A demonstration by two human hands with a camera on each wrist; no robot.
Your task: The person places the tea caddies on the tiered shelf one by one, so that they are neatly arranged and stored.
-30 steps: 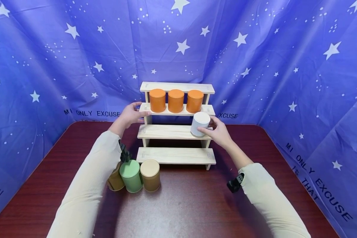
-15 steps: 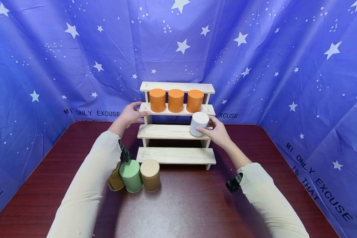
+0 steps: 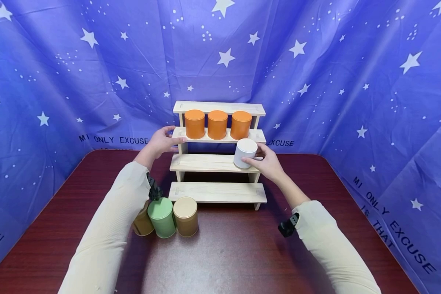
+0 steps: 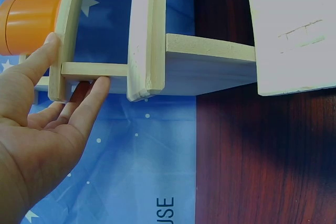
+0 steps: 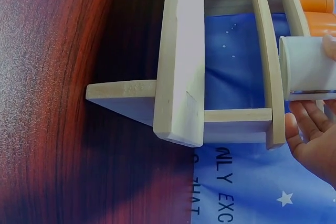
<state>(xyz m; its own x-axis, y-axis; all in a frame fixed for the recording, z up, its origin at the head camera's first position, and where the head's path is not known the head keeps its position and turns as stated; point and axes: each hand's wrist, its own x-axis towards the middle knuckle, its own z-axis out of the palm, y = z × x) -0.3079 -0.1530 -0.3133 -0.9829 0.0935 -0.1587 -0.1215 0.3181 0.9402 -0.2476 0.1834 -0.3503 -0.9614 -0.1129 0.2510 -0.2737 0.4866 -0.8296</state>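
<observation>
A stepped wooden shelf (image 3: 209, 163) stands at the back of the dark red table. My right hand (image 3: 265, 164) holds a white can (image 3: 245, 153) at the right end of the second step, thumb in front and fingers behind it. In the right wrist view the white can (image 5: 310, 66) rests against the step, with my fingers (image 5: 315, 135) under it. My left hand (image 3: 161, 143) rests on the left end of the step that carries three orange cans (image 3: 217, 124). The left wrist view shows this hand (image 4: 47, 124) with straight fingers touching the shelf's upright (image 4: 94, 70).
On the table at front left, beside my left sleeve, stand a green can (image 3: 162, 217), a gold can (image 3: 185, 216) and a brownish can (image 3: 142, 223). The shelf's lowest step (image 3: 217, 192) is bare. A blue star-printed cloth (image 3: 316, 81) closes in the back and sides.
My right hand has shifted the white can slightly left along the second step. The left hand and the other cans have stayed put.
</observation>
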